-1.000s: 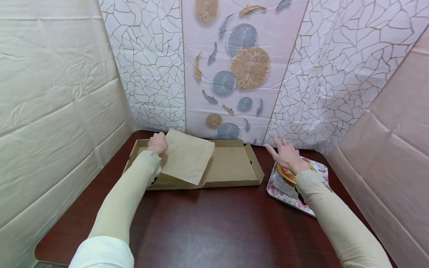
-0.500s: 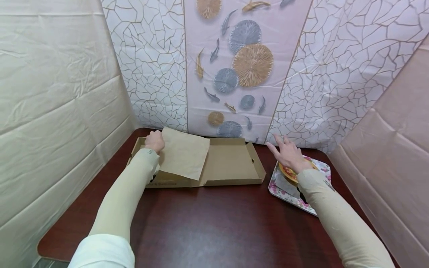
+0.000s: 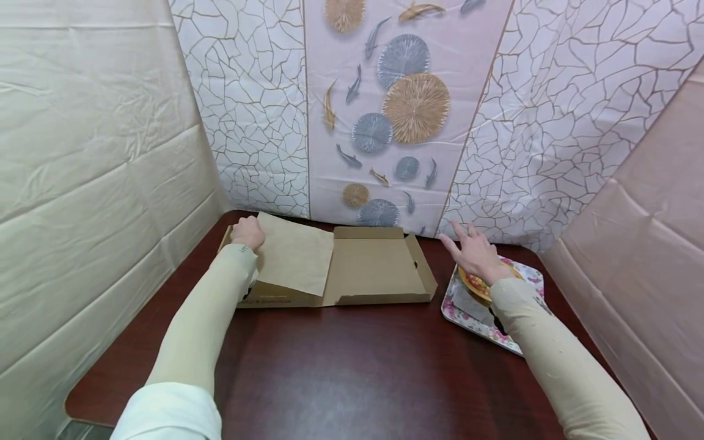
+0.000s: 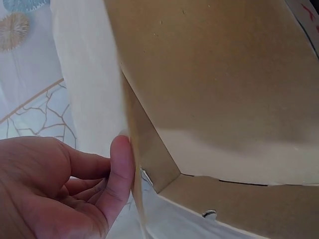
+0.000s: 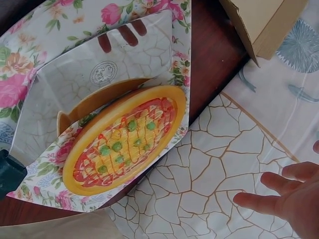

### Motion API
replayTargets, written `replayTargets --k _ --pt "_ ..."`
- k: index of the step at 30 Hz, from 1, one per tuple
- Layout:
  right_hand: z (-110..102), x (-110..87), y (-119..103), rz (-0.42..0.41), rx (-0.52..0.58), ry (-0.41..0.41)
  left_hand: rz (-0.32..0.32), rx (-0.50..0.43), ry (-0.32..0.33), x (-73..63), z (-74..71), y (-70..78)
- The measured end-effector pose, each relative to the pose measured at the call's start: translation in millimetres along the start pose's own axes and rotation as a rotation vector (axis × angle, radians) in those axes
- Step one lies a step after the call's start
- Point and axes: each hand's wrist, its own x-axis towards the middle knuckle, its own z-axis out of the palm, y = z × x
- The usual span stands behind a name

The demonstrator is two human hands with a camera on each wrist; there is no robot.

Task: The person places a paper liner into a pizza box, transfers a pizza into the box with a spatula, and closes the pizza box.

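Note:
My left hand (image 3: 249,233) pinches one edge of a sheet of brown paper (image 3: 297,253), over the left half of an open cardboard pizza box (image 3: 379,269). In the left wrist view the thumb lies along the near-vertical paper (image 4: 89,74), beside the box's inner wall. My right hand (image 3: 477,253) hovers with fingers spread above a floral tray (image 3: 467,330), holding nothing. On that tray are a small pizza (image 5: 124,144) with red and green toppings and a broad shiny metal blade (image 5: 55,94) bearing a round stamp. The blade reflects the fingers and pizza.
The dark red table (image 3: 341,366) extends in front of the box. A patterned cloth (image 3: 264,122) hangs close behind, with plain cloth walls (image 3: 99,153) on both sides. A dark green piece (image 5: 10,174) shows at the right wrist view's left edge.
My left hand has shifted left with the paper, uncovering more of the box's right half. My right hand stays spread over the tray; the view has tilted slightly.

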Motion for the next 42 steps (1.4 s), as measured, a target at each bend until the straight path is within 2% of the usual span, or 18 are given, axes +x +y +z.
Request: replayTargets --k 8,14,22,27,33,42 --pt "1 -0.5 2 0.008 0.005 -0.013 -0.008 0.048 0.005 -0.1 -1.6 -7.6" --pt "2 0.0 3 0.003 0.011 -0.014 -0.042 0.010 -0.003 -2.1 -2.4 -12.1" --pt "0 -0.7 0 0.009 0.003 -0.020 -0.073 0.009 0.006 0.2 -0.6 -17.2" --pt "-1 -2.5 -1 0.012 -0.003 -0.025 -0.102 0.016 -0.004 1.7 1.3 -25.3" --pt "0 -4.5 0 0.014 0.004 -0.030 -0.094 0.018 -0.015 2.8 4.0 -32.5" --pt "-2 -5.2 0 0.011 -0.004 -0.025 -0.104 0.030 -0.025 0.4 4.8 -33.0"
